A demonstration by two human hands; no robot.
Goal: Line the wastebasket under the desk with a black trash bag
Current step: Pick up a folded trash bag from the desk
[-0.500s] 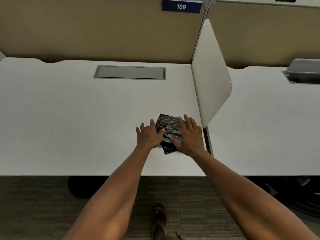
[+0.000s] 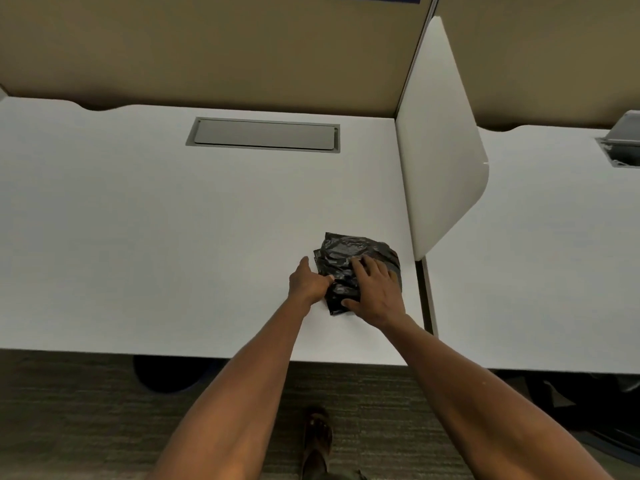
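- On the white bench (image 2: 145, 237), near its right edge beside the white divider (image 2: 440, 161), lies the folded black trash bag (image 2: 349, 254).
- Right hand (image 2: 375, 292) lies flat on the bag, its grip spread wide.
- Left hand (image 2: 308, 282) pinches the bag's left edge, grip pressed together.
- Down below, a dark wastebasket (image 2: 162, 374) shows under the bench.
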